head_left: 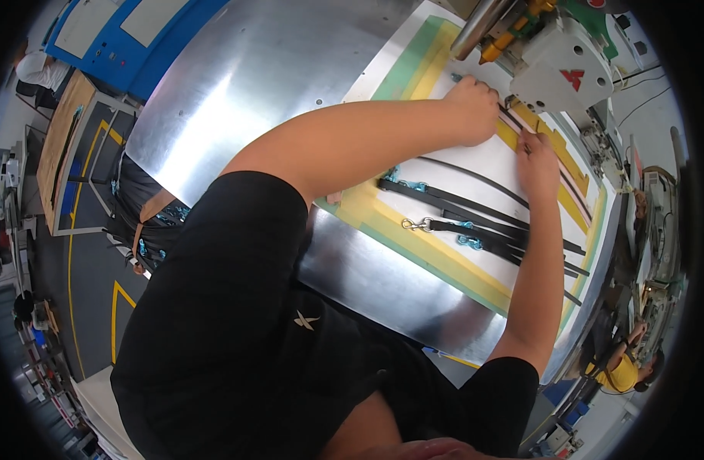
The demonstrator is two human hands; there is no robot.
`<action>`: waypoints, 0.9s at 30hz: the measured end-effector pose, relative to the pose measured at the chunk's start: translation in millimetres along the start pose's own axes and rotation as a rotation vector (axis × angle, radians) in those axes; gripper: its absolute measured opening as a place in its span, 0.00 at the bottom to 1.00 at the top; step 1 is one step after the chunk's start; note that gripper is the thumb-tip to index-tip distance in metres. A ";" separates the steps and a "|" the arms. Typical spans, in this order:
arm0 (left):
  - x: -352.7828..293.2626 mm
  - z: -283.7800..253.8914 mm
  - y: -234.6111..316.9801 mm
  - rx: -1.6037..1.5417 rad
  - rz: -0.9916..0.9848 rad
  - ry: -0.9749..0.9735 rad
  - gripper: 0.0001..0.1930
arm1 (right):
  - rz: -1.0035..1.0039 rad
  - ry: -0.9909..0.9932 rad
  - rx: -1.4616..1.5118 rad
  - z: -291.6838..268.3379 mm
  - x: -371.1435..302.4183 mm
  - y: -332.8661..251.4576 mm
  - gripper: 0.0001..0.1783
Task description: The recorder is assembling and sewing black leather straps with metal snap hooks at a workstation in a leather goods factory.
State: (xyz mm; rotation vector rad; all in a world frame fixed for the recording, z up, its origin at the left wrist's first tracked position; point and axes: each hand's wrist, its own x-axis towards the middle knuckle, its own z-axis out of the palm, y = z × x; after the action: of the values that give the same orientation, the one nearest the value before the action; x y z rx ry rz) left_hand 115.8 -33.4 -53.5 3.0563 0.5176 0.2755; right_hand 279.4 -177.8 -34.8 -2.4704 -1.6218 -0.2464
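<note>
A narrow black strap [513,119] lies along a pale guide under the machine head. My left hand [473,110] is closed on its far-left end, the fingertips curled down and partly hidden. Next to that hand, a small bluish metal piece [457,77] shows. My right hand [537,157] pinches the strap a short way further right. Nearer to me, several black straps [474,207] lie side by side on the white and yellow work surface, with blue metal fittings [467,239] among them. One ends in a silver snap hook [417,225].
The grey machine head [566,65] stands close beyond my hands, beside a metal cylinder [480,29]. A shiny metal tabletop [252,69] spreads to the left. More straps hang in a dark bundle [141,207] off its left edge. A person in yellow [621,373] is at far right.
</note>
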 end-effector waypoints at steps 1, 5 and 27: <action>-1.8 3.2 -0.9 -0.027 -0.012 0.069 0.21 | 0.009 0.002 0.006 -1.2 0.7 -3.1 0.16; -3.4 -5.3 4.6 -0.016 -0.034 0.010 0.24 | -0.014 -0.011 0.025 -7.3 -5.9 10.7 0.16; 2.8 -29.2 33.3 -0.092 -0.101 -0.077 0.31 | -0.029 0.041 0.034 -14.8 -17.7 45.8 0.16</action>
State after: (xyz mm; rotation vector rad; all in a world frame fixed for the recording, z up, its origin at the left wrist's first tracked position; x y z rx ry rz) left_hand 124.0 -63.9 -22.3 2.9273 0.6337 0.1729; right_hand 313.9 -214.9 -27.1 -2.4024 -1.6319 -0.2697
